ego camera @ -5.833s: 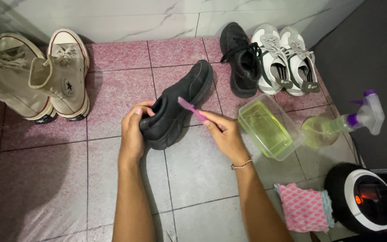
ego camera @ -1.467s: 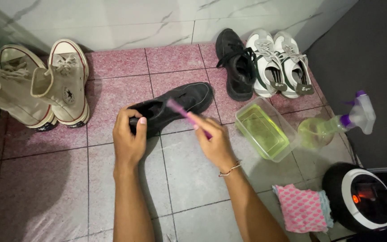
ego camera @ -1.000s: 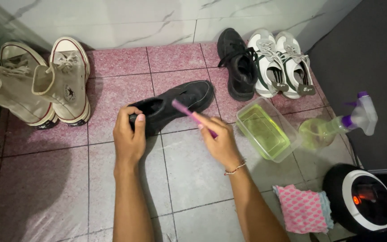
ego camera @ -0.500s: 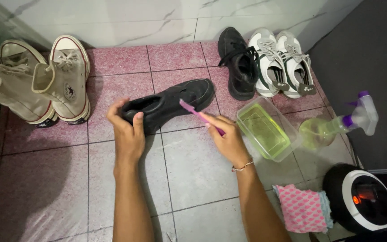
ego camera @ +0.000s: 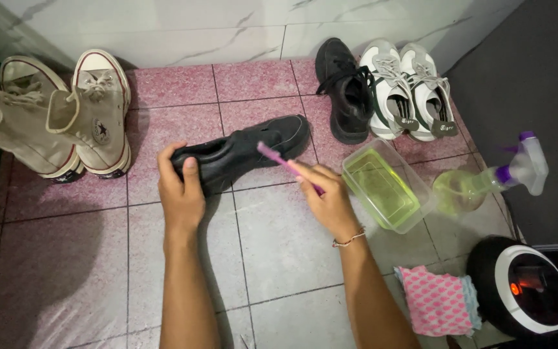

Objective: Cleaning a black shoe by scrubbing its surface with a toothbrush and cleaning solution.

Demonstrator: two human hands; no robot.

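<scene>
Mid-frame, I'm gripping the shoe heel with left hand, right hand fingers pinching the brush, scrubbing its upper; firmer strokes probably needed.

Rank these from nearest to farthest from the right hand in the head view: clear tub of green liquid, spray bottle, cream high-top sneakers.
From the right hand:
1. Clear tub of green liquid, just beside it on the right.
2. Spray bottle, farther right.
3. Cream high-top sneakers, far left.

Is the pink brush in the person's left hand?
No, the right hand holds the pink brush, while the left hand grips the black shoe.
</scene>
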